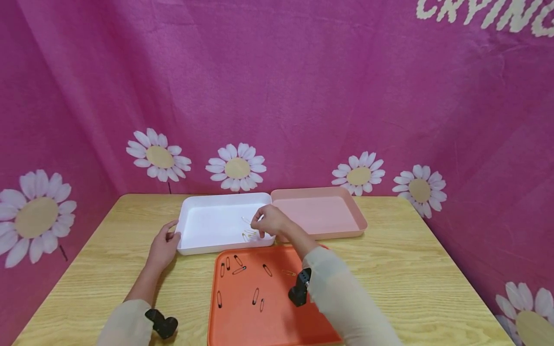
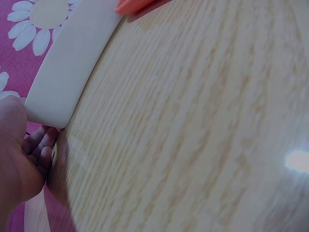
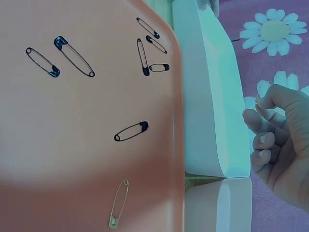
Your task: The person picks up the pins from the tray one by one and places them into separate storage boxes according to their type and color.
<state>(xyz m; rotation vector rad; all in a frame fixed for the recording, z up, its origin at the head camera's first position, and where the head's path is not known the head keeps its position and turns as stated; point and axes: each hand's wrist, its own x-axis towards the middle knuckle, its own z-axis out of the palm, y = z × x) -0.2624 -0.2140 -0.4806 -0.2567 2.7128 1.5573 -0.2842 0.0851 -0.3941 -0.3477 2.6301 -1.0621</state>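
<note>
My right hand (image 1: 270, 220) is over the right end of a white tray (image 1: 203, 246). In the right wrist view, its thumb and index finger pinch a small gold safety pin (image 3: 261, 92), partly hidden by the fingers. Below it, several gold safety pins (image 1: 248, 235) lie in the white tray. My left hand (image 1: 164, 245) holds that tray's left end, with thumb and fingers at the wall; the left wrist view shows its bent fingers (image 2: 41, 145) by the bottom corner. Several black safety pins (image 3: 130, 131) and one gold safety pin (image 3: 119, 204) lie on an orange tray (image 1: 242, 327).
A pink tray (image 1: 320, 235) adjoins the white tray on the right. The orange tray is in front of both, on a wooden table (image 1: 407, 269). Behind the table hangs a magenta cloth (image 1: 298, 96) with daisies. My right forearm crosses above the orange tray.
</note>
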